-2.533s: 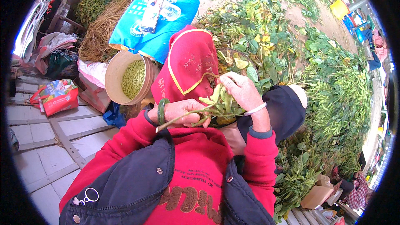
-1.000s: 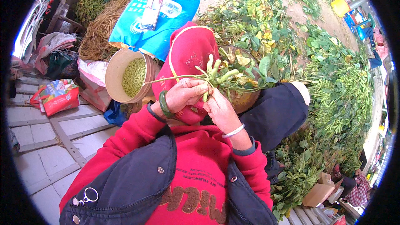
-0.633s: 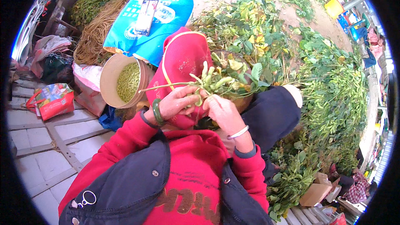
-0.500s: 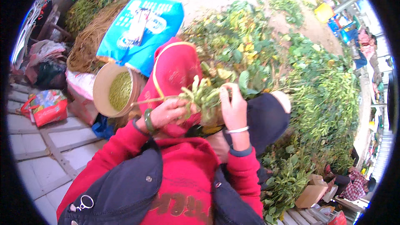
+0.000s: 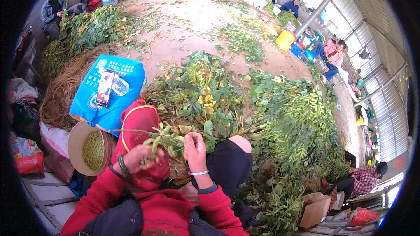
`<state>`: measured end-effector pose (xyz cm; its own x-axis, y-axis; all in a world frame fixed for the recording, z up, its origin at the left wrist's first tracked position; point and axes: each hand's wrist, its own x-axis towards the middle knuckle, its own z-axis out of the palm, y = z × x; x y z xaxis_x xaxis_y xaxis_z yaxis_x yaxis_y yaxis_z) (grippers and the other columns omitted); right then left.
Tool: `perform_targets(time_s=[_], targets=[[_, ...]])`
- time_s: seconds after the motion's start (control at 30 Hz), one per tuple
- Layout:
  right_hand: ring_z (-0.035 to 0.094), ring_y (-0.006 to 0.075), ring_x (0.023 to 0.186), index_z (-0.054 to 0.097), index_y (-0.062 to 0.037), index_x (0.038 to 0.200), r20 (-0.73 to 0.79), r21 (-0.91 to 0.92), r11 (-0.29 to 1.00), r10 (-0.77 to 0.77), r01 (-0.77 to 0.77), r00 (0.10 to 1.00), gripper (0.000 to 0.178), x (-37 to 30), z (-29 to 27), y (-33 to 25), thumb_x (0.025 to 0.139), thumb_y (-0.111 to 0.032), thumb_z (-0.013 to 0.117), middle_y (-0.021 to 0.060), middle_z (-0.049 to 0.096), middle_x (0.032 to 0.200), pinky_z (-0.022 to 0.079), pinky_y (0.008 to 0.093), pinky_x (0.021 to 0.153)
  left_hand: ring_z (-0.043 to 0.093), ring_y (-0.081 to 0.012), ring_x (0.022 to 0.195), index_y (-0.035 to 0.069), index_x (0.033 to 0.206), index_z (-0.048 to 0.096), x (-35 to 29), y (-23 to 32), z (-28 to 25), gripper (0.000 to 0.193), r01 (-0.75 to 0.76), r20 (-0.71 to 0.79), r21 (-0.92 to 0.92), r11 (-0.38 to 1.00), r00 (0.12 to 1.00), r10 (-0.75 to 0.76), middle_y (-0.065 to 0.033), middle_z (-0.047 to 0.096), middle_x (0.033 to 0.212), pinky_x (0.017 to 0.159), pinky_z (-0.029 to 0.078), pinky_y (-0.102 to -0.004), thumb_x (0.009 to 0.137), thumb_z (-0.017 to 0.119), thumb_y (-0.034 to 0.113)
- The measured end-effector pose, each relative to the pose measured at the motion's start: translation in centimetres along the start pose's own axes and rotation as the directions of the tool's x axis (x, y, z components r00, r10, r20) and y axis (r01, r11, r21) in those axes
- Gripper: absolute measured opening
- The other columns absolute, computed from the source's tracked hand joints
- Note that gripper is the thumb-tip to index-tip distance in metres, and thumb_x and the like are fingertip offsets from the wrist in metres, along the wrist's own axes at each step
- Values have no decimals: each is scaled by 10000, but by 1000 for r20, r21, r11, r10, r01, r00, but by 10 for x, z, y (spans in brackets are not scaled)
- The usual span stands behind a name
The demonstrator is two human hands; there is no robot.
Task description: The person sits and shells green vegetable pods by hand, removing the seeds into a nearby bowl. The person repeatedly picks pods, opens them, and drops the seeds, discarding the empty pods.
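Observation:
A cut bean plant (image 5: 168,142) with plump green pods is in front of me, its bare stem pointing left. My right hand (image 5: 195,150), a silver bangle at its wrist, pinches the leafy end of it. My left hand (image 5: 141,157), wearing a green bangle, is below the stem with curled, slightly blurred fingers around some pods. Beneath both hands lies red cloth (image 5: 142,124) with a yellow edge over my leg. Left of it a tan bucket (image 5: 75,148) holds loose picked bean pods (image 5: 93,150).
A blue sack (image 5: 83,94) with a phone (image 5: 105,88) on it stands beyond the bucket. Heaped bean plants (image 5: 297,135) spread ahead and right. Other people sit farther off, one in a checked shirt (image 5: 365,181) near a cardboard box (image 5: 316,209).
The view has tilted up and shifted right, showing more of the shed. My left hand has left the stem's bare end and moved onto the pods; my right hand still grips the plant.

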<state>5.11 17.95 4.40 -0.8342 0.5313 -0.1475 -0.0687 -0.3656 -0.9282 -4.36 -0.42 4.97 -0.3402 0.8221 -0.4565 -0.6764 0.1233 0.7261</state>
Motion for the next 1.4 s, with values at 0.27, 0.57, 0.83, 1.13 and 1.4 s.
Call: perform_targets(time_s=[0.27,0.57,0.83,1.13,1.4], targets=[[609,250,713,502,-39,958,158,-622,731,-233,280,960,174,-5,9,28,849,-151,577,140,600,798,471,333,630,381,-37,480,24,1084,555,22,-43,16,252,-118,-74,-117,986,991,110,22,518,686,399,261,-171,918,483,199],[590,374,679,446,-49,999,181,-779,611,4,141,983,217,-35,6,42,892,-238,445,179,600,698,455,466,581,339,-31,451,69,870,568,39,-51,5,137,-63,-28,-323,944,998,57,51,454,596,383,246,-168,883,542,203],[562,344,652,472,-4,987,248,-674,735,135,70,959,182,-37,-3,59,873,-128,404,189,562,710,440,409,604,324,-38,435,85,822,566,34,-49,13,126,-123,-153,5,992,981,123,57,424,564,394,222,-201,879,548,196],[544,423,637,476,-26,889,258,-706,701,125,99,958,152,-46,0,50,893,-161,408,237,540,673,418,478,538,396,-23,522,68,918,561,23,-51,10,160,-245,-68,480,843,947,314,58,471,632,448,298,-182,849,600,207],[552,438,699,489,-30,934,246,-744,638,-12,197,969,121,-53,10,38,869,-128,461,254,558,752,432,476,560,380,-31,494,60,1026,512,19,-60,10,158,-126,45,-87,988,990,130,50,480,675,427,270,-174,882,516,126]])
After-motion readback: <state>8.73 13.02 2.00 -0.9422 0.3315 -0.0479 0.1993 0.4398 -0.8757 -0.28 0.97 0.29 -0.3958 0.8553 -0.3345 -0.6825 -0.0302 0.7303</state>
